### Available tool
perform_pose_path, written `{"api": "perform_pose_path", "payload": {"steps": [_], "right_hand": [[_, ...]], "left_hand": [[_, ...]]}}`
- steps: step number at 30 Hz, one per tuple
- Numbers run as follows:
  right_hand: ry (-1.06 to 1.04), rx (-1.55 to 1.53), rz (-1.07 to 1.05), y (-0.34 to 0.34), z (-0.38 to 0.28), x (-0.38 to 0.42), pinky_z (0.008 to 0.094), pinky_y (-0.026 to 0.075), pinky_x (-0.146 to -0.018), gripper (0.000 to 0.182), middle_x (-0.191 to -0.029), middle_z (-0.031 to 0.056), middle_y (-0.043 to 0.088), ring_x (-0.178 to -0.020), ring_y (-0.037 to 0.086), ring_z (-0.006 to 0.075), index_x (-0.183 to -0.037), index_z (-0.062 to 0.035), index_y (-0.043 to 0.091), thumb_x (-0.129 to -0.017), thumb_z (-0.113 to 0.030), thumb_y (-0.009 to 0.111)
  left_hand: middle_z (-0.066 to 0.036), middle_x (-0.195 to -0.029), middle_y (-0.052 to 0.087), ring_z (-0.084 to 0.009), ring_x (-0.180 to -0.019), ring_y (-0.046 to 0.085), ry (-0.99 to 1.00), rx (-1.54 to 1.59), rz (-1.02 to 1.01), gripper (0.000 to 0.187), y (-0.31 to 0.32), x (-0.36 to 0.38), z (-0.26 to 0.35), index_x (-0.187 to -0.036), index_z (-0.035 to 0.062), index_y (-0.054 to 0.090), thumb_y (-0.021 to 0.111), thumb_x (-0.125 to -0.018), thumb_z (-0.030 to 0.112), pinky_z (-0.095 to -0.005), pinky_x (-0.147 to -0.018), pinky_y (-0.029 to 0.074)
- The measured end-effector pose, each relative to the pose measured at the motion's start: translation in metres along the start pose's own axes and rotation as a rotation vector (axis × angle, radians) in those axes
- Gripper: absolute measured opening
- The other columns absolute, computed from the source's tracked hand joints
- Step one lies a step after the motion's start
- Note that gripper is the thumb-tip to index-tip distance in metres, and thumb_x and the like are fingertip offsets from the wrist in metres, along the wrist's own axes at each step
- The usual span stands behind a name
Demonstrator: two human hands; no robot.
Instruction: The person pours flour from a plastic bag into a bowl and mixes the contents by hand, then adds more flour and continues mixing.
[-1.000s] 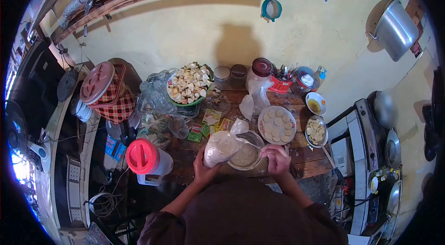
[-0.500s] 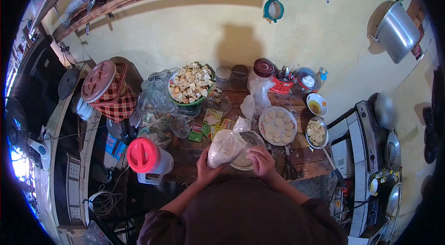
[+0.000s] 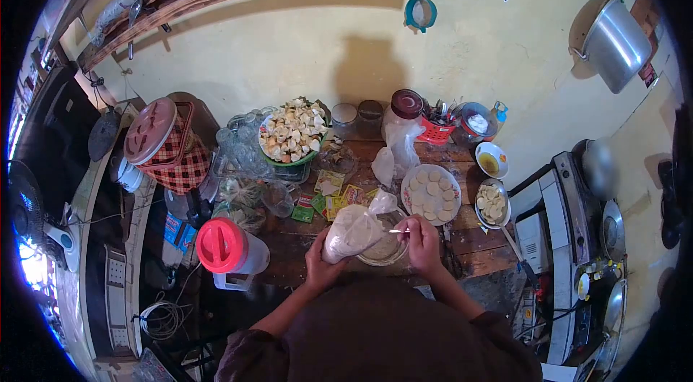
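My left hand (image 3: 323,261) is wrapped round the lower left side of a clear plastic bag of white powder (image 3: 352,235), which tilts with its gathered neck to the upper right. In my right hand (image 3: 422,241) is a small, thin, pale utensil (image 3: 396,231), pinched between the fingers and pointing left toward the bag. Its exact kind is too small to make out. Below and between the hands stands a round bowl (image 3: 385,263), partly hidden by the bag. A plate of flat, round dough pieces (image 3: 432,218) lies just beyond my right hand.
Seasoning packets (image 3: 328,205) lie behind the bag. A red-lidded jug (image 3: 221,246) stands to the left, and a heaped bowl of pale cut chunks (image 3: 294,133) at the back. To the right are a bowl of round pieces (image 3: 492,206), a small bowl of yellow liquid (image 3: 491,162) and a stove (image 3: 572,216).
The pale utensil now shows in my right hand, which has shifted slightly right and turned. The bag has tipped a little further to the right in my left hand. The view has shifted slightly.
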State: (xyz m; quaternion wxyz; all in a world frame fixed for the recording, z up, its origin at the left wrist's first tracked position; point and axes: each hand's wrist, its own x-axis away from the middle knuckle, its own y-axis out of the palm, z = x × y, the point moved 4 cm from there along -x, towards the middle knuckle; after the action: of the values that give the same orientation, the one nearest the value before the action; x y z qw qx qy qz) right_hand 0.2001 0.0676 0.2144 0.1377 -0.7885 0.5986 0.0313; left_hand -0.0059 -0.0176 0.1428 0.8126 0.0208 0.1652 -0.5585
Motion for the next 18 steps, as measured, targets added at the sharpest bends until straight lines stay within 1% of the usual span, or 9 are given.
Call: {"api": "perform_pose_path", "payload": {"steps": [1,3,4,6,9,13,15,18], "right_hand": [[0.0,0.0,-0.001,-0.001,0.006,0.0,0.0242,0.043,-0.054,0.031,-0.074,0.0091,0.056,-0.057,0.05,0.0116,-0.075,0.0003,0.049,-0.098,-0.016,0.036],[0.159,-0.256,-0.003,-0.002,0.026,-0.001,0.0236,0.042,-0.053,0.031,-0.074,0.0085,0.056,-0.057,0.05,0.0103,-0.078,-0.0016,0.049,-0.098,-0.021,0.036],[0.159,-0.256,-0.003,-0.003,0.029,-0.002,0.0236,0.042,-0.053,0.031,-0.074,0.0085,0.056,-0.057,0.05,0.0103,-0.078,-0.0016,0.049,-0.098,-0.021,0.036],[0.274,-0.423,0.032,-0.004,0.04,-0.003,0.0237,0.042,-0.052,0.031,-0.075,0.0098,0.057,-0.057,0.051,0.0106,-0.078,-0.003,0.049,-0.098,-0.023,0.037],[0.299,-0.468,0.044,-0.01,0.051,-0.005,0.024,0.043,-0.051,0.033,-0.077,0.0104,0.059,-0.057,0.053,0.0113,-0.078,-0.0012,0.05,-0.098,-0.023,0.036],[0.314,-0.504,0.065,-0.018,0.056,-0.009,0.0239,0.043,-0.052,0.031,-0.078,0.0103,0.059,-0.057,0.053,0.0115,-0.078,-0.0026,0.05,-0.098,-0.022,0.037],[0.315,-0.485,0.107,-0.022,0.051,-0.011,0.0251,0.04,-0.05,0.028,-0.077,0.0109,0.058,-0.055,0.051,0.0139,-0.077,-0.0034,0.049,-0.097,-0.021,0.04],[0.292,-0.509,0.138,-0.026,0.051,-0.013,0.0251,0.04,-0.051,0.028,-0.075,0.0105,0.058,-0.055,0.051,0.0142,-0.077,-0.0035,0.049,-0.097,-0.021,0.04]], "left_hand": [[-0.016,-0.11,0.06,-0.0225,-0.102,0.058,0.01,-0.041,0.003,0.069,0.0,0.0,-0.001,-0.121,-0.0014,0.046,0.081,-0.062,0.008,-0.0359,-0.089,0.045],[-0.017,-0.11,0.06,-0.0231,-0.102,0.058,0.02,-0.081,0.008,0.069,-0.001,0.0,0.0,-0.121,-0.0009,0.047,0.081,-0.061,0.007,-0.0361,-0.088,0.046],[-0.017,-0.11,0.06,-0.0237,-0.102,0.058,0.022,-0.072,0.01,0.068,-0.001,-0.001,0.001,-0.12,-0.0007,0.047,0.081,-0.061,0.007,-0.0362,-0.088,0.046],[-0.017,-0.111,0.059,-0.0243,-0.102,0.058,0.024,-0.062,0.011,0.068,-0.001,-0.001,0.003,-0.12,-0.0005,0.048,0.081,-0.061,0.007,-0.0363,-0.088,0.046],[-0.017,-0.111,0.06,-0.0243,-0.102,0.059,0.044,-0.106,0.021,0.068,-0.003,-0.001,0.003,-0.12,-0.0006,0.048,0.08,-0.061,0.007,-0.0361,-0.088,0.046],[-0.016,-0.11,0.06,-0.0237,-0.101,0.059,0.043,-0.096,0.016,0.069,-0.004,-0.003,0.001,-0.12,-0.0004,0.048,0.082,-0.06,0.009,-0.0363,-0.087,0.047],[-0.016,-0.11,0.06,-0.0234,-0.101,0.059,0.039,-0.094,0.019,0.069,-0.004,-0.002,-0.001,-0.12,-0.0004,0.048,0.082,-0.06,0.009,-0.0362,-0.087,0.047],[-0.016,-0.11,0.06,-0.023,-0.101,0.059,0.045,-0.074,0.038,0.07,-0.003,-0.001,-0.008,-0.12,0.0002,0.048,0.082,-0.06,0.009,-0.0358,-0.086,0.047]]}}
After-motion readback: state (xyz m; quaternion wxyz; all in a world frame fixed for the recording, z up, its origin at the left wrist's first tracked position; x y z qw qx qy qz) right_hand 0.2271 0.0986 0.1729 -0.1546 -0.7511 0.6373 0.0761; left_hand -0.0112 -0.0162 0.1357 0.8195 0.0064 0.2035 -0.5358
